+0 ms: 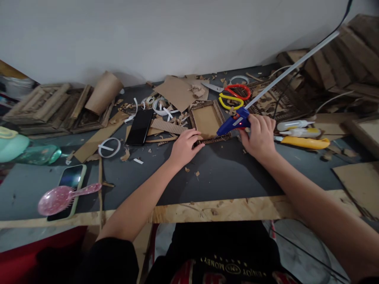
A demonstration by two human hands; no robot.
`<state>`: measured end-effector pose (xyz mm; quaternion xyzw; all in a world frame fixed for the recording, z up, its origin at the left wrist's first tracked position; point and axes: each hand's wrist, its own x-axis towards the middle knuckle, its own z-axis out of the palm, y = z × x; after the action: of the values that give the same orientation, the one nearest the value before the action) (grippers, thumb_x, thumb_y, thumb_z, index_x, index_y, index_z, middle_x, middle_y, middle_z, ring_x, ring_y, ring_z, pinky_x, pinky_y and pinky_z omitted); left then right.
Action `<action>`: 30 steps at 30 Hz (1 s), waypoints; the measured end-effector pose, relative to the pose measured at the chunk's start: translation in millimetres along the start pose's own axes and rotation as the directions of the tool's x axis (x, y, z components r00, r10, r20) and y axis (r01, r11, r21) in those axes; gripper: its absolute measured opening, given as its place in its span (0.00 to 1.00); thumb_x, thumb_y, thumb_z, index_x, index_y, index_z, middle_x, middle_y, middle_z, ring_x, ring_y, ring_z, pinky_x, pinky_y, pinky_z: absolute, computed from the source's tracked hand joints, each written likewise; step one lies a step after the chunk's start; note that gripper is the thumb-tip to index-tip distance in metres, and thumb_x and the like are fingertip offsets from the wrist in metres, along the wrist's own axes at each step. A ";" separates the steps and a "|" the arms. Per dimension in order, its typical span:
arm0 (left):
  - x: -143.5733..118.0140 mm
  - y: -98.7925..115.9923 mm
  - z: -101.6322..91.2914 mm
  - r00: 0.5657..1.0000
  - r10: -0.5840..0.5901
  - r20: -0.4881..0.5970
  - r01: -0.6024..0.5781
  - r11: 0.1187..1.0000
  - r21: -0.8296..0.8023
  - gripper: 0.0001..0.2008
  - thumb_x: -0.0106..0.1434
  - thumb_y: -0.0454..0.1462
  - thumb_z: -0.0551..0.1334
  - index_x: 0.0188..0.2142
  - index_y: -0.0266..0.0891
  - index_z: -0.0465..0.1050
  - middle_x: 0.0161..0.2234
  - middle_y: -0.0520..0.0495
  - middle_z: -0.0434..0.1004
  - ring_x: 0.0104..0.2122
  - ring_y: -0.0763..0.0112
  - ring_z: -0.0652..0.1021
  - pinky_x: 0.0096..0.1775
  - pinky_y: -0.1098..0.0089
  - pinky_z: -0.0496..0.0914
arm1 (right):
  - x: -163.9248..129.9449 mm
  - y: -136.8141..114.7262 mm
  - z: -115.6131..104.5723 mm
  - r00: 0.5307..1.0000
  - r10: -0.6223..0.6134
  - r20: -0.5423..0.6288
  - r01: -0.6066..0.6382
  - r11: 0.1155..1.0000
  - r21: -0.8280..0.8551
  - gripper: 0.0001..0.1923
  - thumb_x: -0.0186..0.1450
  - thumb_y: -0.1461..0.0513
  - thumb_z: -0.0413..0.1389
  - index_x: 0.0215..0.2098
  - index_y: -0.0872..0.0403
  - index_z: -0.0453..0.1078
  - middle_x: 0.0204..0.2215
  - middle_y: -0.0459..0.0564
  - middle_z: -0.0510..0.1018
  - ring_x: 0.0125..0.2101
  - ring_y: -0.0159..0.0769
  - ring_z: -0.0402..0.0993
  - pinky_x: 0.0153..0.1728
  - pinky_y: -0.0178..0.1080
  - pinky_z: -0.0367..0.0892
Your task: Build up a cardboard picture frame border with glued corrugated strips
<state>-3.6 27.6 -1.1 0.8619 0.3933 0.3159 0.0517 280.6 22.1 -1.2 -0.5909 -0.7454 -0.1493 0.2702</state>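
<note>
A small cardboard tray (207,120) with corrugated strip walls lies on the dark grey worktop. At its near left corner, my left hand (186,146) is closed on the wall, thumb and fingers at the edge. My right hand (259,137) is wrapped round a blue hot glue gun (235,122) with a long white glue stick (291,71) rising from its back. The gun's nozzle points left and down over the tray's near right side; whether it touches cannot be made out. Just behind the gun are scissors (231,101) with red and yellow handles.
A black phone (140,127), white tape rings (109,147) and cardboard scraps lie left of the tray. Further left are a pink hairbrush (56,200) on another phone and a green bottle (41,153). Right stand glue bottles (296,125), a yellow cutter (306,142) and stacked cardboard frames (340,59).
</note>
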 end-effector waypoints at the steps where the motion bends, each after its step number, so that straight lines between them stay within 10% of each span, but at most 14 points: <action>1: 0.1 0.1 -0.2 1.000 -0.002 0.005 0.002 1.000 -0.002 0.05 0.65 0.36 0.68 0.40 0.38 0.76 0.48 0.41 0.80 0.56 0.54 0.77 0.57 0.47 0.73 | 0.4 -0.3 -1.0 1.000 0.004 0.007 -0.004 1.000 0.000 0.23 0.69 0.56 0.51 0.59 0.58 0.63 0.50 0.66 0.73 0.50 0.56 0.68 0.52 0.59 0.62; 30: 0.4 -2.1 0.5 1.000 -0.009 0.029 0.009 1.000 0.014 0.05 0.67 0.38 0.66 0.42 0.40 0.76 0.48 0.42 0.80 0.55 0.56 0.77 0.57 0.48 0.72 | 0.5 -3.0 -6.3 1.000 0.008 0.010 -0.008 1.000 0.011 0.22 0.71 0.56 0.48 0.59 0.56 0.65 0.50 0.65 0.74 0.51 0.56 0.68 0.53 0.59 0.60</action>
<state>-4.4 29.4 -1.9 0.8650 0.3985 0.3002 0.0527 279.1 18.3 4.4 -0.5929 -0.7452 -0.1410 0.2705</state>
